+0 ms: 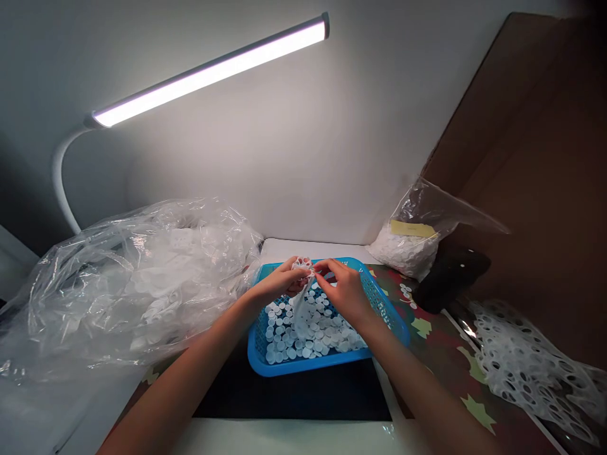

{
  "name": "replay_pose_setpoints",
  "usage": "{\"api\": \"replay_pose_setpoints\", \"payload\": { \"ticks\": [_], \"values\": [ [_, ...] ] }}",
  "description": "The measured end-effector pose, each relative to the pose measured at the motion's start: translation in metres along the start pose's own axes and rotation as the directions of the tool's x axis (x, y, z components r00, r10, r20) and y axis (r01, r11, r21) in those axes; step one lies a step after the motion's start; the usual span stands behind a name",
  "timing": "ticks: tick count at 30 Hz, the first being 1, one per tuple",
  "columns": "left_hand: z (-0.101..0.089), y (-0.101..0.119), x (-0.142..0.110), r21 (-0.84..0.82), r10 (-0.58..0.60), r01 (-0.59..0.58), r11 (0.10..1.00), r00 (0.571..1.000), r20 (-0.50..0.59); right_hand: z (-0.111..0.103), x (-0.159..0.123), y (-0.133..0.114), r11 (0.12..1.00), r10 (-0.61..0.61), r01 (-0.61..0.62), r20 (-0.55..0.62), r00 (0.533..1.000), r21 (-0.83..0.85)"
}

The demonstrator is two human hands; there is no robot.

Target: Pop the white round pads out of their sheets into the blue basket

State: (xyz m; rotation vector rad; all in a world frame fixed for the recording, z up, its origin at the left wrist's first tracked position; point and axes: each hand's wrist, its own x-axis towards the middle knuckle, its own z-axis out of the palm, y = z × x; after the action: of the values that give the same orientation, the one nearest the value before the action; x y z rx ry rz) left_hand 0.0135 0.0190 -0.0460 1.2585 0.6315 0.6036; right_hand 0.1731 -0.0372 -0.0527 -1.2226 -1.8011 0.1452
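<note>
Reader: What lies nearest, before the blue basket (308, 368)?

Author: A pale surface (284, 437), then a dark mat (303, 395), which extends up to the basket's near rim.

Reader: And within the basket?

Author: Many small white discs (313, 347), spread loosely over its floor and denser toward its right. Above them, over the basket's far half, is a white holed sheet (303, 311), bunched at the top and hanging toward the discs; whether its lower end touches them cannot be told.

Reader: How is it gripped?

Author: The left hand (287, 280) is closed around the bunched part, fingers curled. The right hand (345, 291) pinches its edge, thumb and fingertips drawn together.

Reader: What flanks the basket?

Author: To its left, a large clear plastic bag (142, 284) with white material inside. To its right, a patterned cloth (422, 325) and a heap of similar holed sheets (526, 360).

Reader: And farther off?

Author: Beyond the basket's right far corner, a black object (450, 278) and a clear bag of white pieces (403, 253) bearing a yellow label (412, 229). Behind the basket rises a pale wall (332, 145); a lit bar lamp (213, 72) slants above, to its left.
</note>
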Motion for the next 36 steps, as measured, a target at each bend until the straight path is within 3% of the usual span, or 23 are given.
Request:
{"api": "replay_pose_setpoints", "payload": {
  "ticks": [6, 15, 22, 29, 36],
  "values": [
    [-0.001, -0.003, 0.005, -0.009, 0.006, -0.007, 1.0, 0.998, -0.066, 0.0, 0.0, -0.003, 1.0, -0.022, 0.022, 0.048, 0.999, -0.001],
    [-0.005, -0.003, 0.015, -0.058, 0.085, -0.108, 0.992, 0.944, -0.319, 0.002, -0.004, -0.008, 0.996, -0.079, 0.084, 0.16, 0.984, -0.029],
    [0.007, -0.003, 0.012, -0.097, 0.003, -0.036, 0.995, 0.947, -0.322, -0.005, -0.003, -0.01, 1.0, 0.018, -0.011, 0.286, 0.958, -0.026],
    [0.014, -0.002, 0.012, -0.115, -0.023, -0.021, 0.993, 0.928, -0.372, -0.008, -0.003, -0.007, 1.0, 0.011, -0.008, 0.373, 0.928, -0.008],
    [0.012, -0.004, 0.014, -0.108, 0.007, -0.059, 0.992, 0.902, -0.431, -0.003, -0.003, -0.006, 0.999, 0.023, -0.035, 0.295, 0.955, 0.036]
  ]
}}
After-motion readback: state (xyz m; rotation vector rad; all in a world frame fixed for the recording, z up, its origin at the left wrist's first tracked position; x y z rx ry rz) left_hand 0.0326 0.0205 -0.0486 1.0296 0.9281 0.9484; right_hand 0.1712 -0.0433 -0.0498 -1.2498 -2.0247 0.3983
